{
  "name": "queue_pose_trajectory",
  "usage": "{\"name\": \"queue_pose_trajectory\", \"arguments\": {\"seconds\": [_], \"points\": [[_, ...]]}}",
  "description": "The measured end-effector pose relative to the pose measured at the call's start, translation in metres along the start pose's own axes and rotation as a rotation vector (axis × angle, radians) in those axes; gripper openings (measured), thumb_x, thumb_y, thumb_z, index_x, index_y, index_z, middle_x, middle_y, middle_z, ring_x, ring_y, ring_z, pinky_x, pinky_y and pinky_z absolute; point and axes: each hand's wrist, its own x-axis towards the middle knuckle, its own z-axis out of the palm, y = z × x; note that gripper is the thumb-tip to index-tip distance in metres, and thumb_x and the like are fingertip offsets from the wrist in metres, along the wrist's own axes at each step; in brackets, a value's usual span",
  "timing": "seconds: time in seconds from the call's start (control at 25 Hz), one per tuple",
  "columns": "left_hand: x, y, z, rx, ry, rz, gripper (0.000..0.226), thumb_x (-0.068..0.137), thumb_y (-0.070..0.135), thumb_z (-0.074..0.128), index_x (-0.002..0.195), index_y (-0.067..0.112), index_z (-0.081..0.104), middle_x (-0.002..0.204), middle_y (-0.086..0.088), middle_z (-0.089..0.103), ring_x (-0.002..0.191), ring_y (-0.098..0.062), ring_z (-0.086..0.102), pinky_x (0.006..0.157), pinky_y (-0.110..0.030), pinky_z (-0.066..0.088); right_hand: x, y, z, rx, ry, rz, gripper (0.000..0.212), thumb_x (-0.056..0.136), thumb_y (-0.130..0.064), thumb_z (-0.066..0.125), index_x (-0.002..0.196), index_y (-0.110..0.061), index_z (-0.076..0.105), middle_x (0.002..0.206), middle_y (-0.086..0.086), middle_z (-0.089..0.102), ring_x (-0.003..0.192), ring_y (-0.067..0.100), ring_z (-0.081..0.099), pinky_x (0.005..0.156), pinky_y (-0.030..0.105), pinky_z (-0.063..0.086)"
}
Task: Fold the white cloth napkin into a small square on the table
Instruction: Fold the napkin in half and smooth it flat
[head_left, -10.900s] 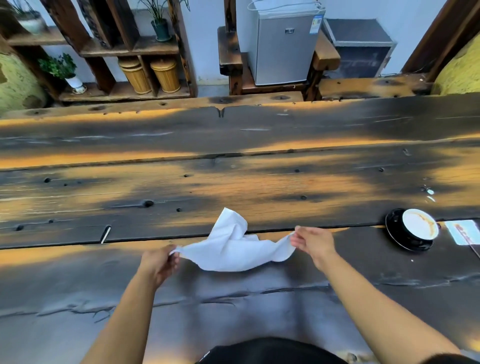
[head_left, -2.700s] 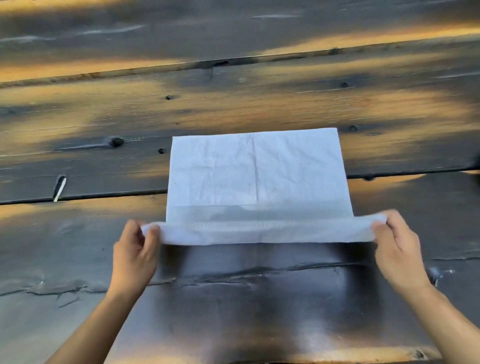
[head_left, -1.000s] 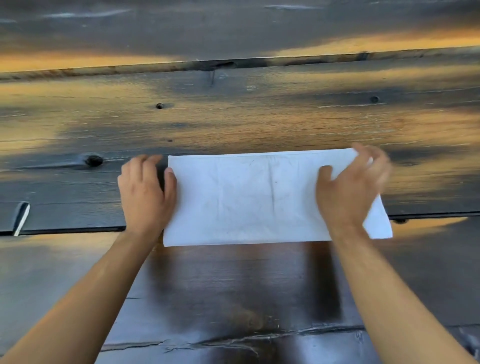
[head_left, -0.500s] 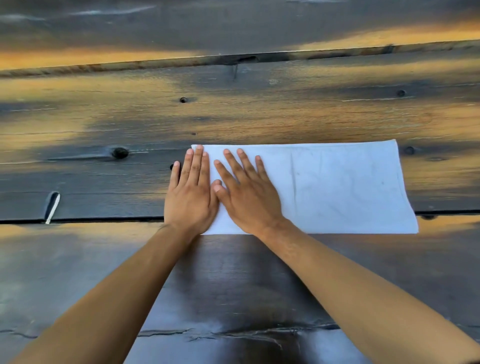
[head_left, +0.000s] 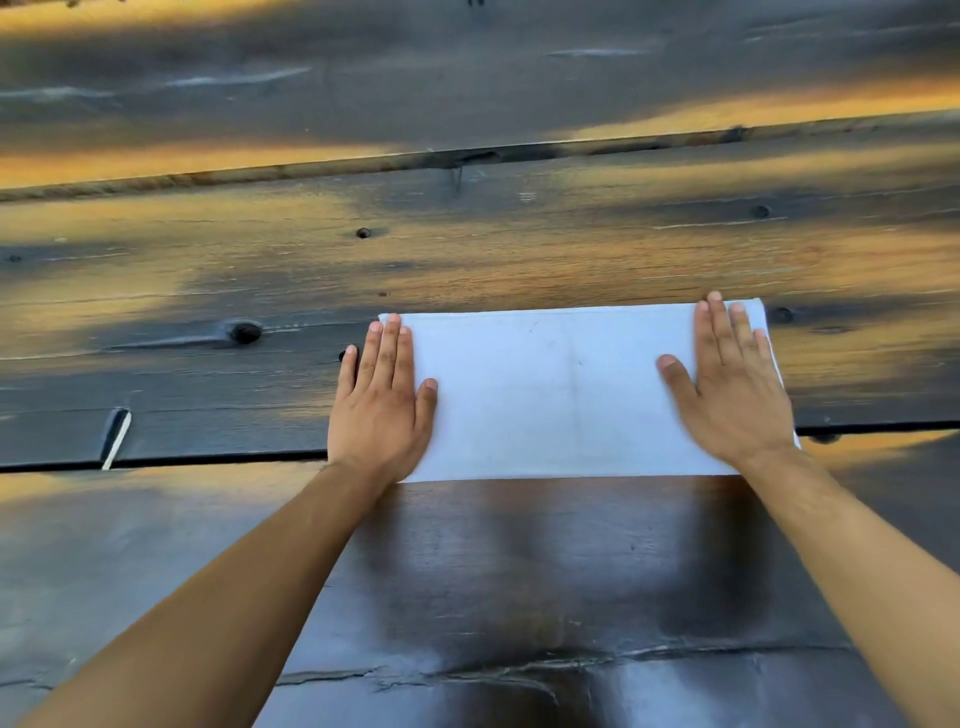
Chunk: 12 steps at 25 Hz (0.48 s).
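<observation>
The white cloth napkin (head_left: 561, 389) lies flat on the dark wooden table (head_left: 467, 249), folded into a long rectangle that runs left to right. A faint vertical crease shows near its middle. My left hand (head_left: 382, 400) rests palm down on the napkin's left end, fingers together and stretched out, part of it over the bare wood. My right hand (head_left: 727, 384) presses flat on the right end, covering that edge. Neither hand grips the cloth.
The table is made of wide planks with knots and holes (head_left: 245, 332). A gap between planks (head_left: 208, 460) runs under the napkin's near part. A pale splinter (head_left: 117, 439) sits in a notch at the left. Glossy dark wood lies nearer me.
Half a second ago both hands lay side by side on the napkin's left end. My right hand has since slid across to the right end; my left hand stayed at the left.
</observation>
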Motion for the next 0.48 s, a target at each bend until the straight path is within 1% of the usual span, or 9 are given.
{"name": "queue_pose_trajectory", "arguments": {"seconds": [0.12, 0.2, 0.24, 0.32, 0.4, 0.48], "points": [[0.0, 0.001, -0.001, 0.005, -0.003, 0.001, 0.069, 0.103, 0.047, 0.009, 0.161, 0.01, 0.0, 0.17, -0.004, -0.005, 0.156, -0.017, -0.011, 0.127, -0.045, 0.001, 0.001, -0.014, -0.007, 0.056, -0.033, 0.07, 0.083, 0.097, -0.064, 0.004, 0.16, -0.009, -0.001, 0.169, 0.006, -0.006, 0.156, 0.026, -0.008, 0.126, 0.046, -0.002], [0.0, 0.0, 0.0, 0.025, -0.011, 0.004, 0.069, 0.103, 0.047, 0.006, 0.16, 0.01, -0.003, 0.17, -0.004, -0.008, 0.156, -0.017, -0.013, 0.127, -0.045, 0.0, 0.001, -0.045, -0.012, 0.097, -0.011, 0.119, 0.081, 0.098, -0.06, 0.005, 0.159, -0.006, 0.005, 0.169, 0.01, -0.002, 0.155, 0.032, -0.007, 0.125, 0.049, -0.004], [0.001, -0.001, 0.001, 0.034, -0.013, 0.003, 0.069, 0.103, 0.047, 0.004, 0.16, 0.01, -0.004, 0.169, -0.004, -0.009, 0.155, -0.017, -0.014, 0.127, -0.045, 0.0, 0.001, -0.069, -0.013, 0.105, 0.019, 0.076, 0.077, 0.101, -0.055, 0.006, 0.159, -0.006, 0.008, 0.169, 0.011, 0.001, 0.155, 0.034, -0.005, 0.125, 0.05, -0.005], [0.001, 0.0, 0.0, 0.035, -0.016, -0.001, 0.069, 0.102, 0.046, 0.004, 0.16, 0.01, -0.003, 0.169, -0.004, -0.009, 0.156, -0.017, -0.014, 0.127, -0.045, 0.0, 0.0, -0.129, -0.012, 0.142, 0.036, -0.119, 0.072, 0.101, -0.049, 0.013, 0.159, -0.007, 0.014, 0.169, 0.01, 0.005, 0.155, 0.035, -0.002, 0.125, 0.048, -0.005], [0.001, 0.0, 0.0, 0.03, -0.014, 0.001, 0.069, 0.102, 0.045, 0.006, 0.16, 0.009, -0.001, 0.17, -0.004, -0.007, 0.156, -0.018, -0.012, 0.127, -0.046, 0.001, -0.008, -0.188, -0.003, 0.133, 0.01, -0.312, 0.068, 0.101, -0.047, 0.018, 0.159, -0.012, 0.018, 0.169, 0.008, 0.009, 0.155, 0.033, 0.0, 0.126, 0.049, -0.002], [0.001, 0.0, -0.002, 0.029, -0.016, 0.002, 0.07, 0.101, 0.044, 0.009, 0.16, 0.008, 0.002, 0.17, -0.005, -0.005, 0.156, -0.02, -0.01, 0.127, -0.046, 0.002, -0.015, -0.218, 0.008, 0.073, -0.034, -0.426, 0.062, 0.104, -0.049, 0.018, 0.159, -0.021, 0.018, 0.169, 0.005, 0.01, 0.156, 0.03, 0.0, 0.125, 0.051, 0.001]]}}
